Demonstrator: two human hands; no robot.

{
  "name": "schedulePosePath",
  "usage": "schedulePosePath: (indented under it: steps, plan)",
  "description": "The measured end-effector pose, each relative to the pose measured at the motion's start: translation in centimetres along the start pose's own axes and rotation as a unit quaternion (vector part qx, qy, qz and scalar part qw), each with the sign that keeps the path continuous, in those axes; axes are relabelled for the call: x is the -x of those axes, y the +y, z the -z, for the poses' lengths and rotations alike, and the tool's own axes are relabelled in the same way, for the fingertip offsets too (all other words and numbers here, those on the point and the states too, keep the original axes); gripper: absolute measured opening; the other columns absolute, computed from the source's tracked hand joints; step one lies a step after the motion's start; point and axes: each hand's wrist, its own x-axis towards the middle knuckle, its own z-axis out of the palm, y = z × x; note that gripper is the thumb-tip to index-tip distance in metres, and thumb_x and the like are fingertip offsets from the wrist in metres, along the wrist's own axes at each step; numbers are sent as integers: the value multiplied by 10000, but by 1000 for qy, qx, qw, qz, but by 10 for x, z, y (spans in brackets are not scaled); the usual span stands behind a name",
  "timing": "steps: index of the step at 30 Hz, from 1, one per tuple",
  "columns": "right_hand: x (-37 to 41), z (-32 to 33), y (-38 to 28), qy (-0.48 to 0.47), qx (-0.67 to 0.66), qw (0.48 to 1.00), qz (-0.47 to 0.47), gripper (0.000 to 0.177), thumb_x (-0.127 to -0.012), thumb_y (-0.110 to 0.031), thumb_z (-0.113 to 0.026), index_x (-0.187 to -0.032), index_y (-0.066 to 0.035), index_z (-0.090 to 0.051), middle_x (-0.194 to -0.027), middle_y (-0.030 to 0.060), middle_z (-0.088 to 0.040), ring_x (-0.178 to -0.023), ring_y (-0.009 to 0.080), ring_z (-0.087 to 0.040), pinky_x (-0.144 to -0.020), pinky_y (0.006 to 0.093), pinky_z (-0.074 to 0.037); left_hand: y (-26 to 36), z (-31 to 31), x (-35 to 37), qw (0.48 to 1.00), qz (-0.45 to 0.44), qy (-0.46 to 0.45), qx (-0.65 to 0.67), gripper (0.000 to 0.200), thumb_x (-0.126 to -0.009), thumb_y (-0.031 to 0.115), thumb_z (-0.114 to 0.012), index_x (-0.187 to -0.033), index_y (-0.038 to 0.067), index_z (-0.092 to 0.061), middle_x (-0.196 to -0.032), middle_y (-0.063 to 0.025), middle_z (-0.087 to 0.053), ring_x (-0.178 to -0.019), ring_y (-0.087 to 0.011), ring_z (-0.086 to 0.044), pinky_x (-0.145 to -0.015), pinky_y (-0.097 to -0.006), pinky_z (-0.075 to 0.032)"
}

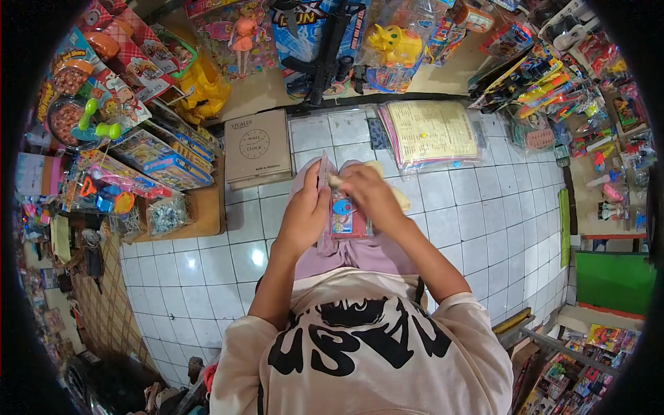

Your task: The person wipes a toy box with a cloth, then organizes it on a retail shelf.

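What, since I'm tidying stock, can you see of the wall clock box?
The wall clock box lies printed side up on the white tiles, looking like closed grey-brown cardboard. Its face reads "VIVALDI" above a clock dial enclosing "WALL CLOCK"; the small bottom line is unclear. Whether its layered near edge is a second box, I cannot tell. The left hand is nearby but not touching it.

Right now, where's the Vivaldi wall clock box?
In the head view, the Vivaldi wall clock box is ahead and to the left of the person's left hand, over the tiled floor, next to the wooden platform.
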Motion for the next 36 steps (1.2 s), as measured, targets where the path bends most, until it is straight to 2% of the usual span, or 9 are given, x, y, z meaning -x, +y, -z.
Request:
schedulePosePath:
  steps: [9, 11, 15, 18, 21, 24, 27, 32, 36]
  plan:
    - [3, 43, 20, -185, -77, 978, -59, 219, -846, -158, -625, -1028, -44, -671, -1127, 114, -575, -1027, 276, -575, -873, 339, -461, -5, 10, 1, 1000, 21, 8, 21, 455, -917, 121, -428, -1341, 6, -308, -1042, -252, -600, -945, -392, -595, -836, -405, -445]
    - [3, 54, 17, -192, -93, 975, -66, 201, -859, -158, -611, -1002, -30, -670, -1113, 107, -575, -999, 271, -586, -870, 335, -461, -17, 5, -1, 1000, -15, 3, 3, 482, -916, 128, -435, -1361, 8, -293, -1153, -248, -556, -1077, -388, -536, -934, -435, -387]
    - [2, 67, 14, -167, -119, 974, -94, 182, -862, -135, -605, -983, -13, -665, -1066, 101, -592, -976, 248, -590, -856, 330, -464, 2, 7, 4, 991, -12, 5, -132, 543, -923, 144, -456, -1420, 45, -260, -1436, -217, -321, -1353, -342, -283, -1105, -447, -173]
    - [2, 69, 3, -89, -107, 987, -81, 173, -855, -117, -611, -971, 1, -662, -1033, 103, -603, -967, 232, -591, -837, 331, -470, 6, 8, 1, 990, -53, 7, -131, 571, -941, 199, -424, -1451, 67, -203, -1511, -196, -166, -1406, -382, -81, -1098, -553, -10]
    - [9, 46, -17, -23, -51, 998, 16, 187, -824, -108, -628, -989, -27, -658, -1006, 100, -596, -939, 251, -584, -797, 353, -478, 3, 15, -4, 979, -87, -32, -180, 563, -952, 235, -374, -1456, 58, -197, -1538, -155, -74, -1407, -395, -5, -1058, -626, 42]
    - [17, 20, -28, -31, 38, 995, 85, 205, -796, -133, -635, -986, -56, -650, -980, 89, -589, -939, 262, -566, -810, 359, -461, 9, 23, -5, 922, -137, -22, -363, 525, -962, 252, -333, -1442, 57, -250, -1539, -135, -98, -1411, -379, 3, -1038, -633, 105]
    - [22, 16, -23, -82, 77, 987, 111, 201, -784, -134, -641, -973, -65, -644, -962, 84, -582, -951, 253, -545, -833, 362, -441, 4, 36, -11, 901, -173, -75, -390, 503, -969, 259, -291, -1430, 56, -288, -1542, -111, -109, -1414, -367, -8, -1026, -631, 140]
    - [27, 51, -24, -180, 29, 978, 97, 154, -807, -121, -632, -936, -37, -639, -956, 92, -581, -941, 257, -544, -820, 363, -441, -4, 41, -15, 939, -144, -81, -301, 536, -988, 314, -163, -1462, 68, -192, -1546, -92, -94, -1419, -345, 5, -1027, -614, 162]
    - [17, 57, -14, 5, -88, 996, -5, 140, -843, -101, -624, -936, 1, -648, -922, 103, -588, -891, 265, -565, -786, 346, -461, -11, 33, -15, 958, -130, -71, -244, 570, -991, 363, -91, -1477, 67, -92, -1548, -103, -59, -1419, -339, 16, -1028, -592, 181]
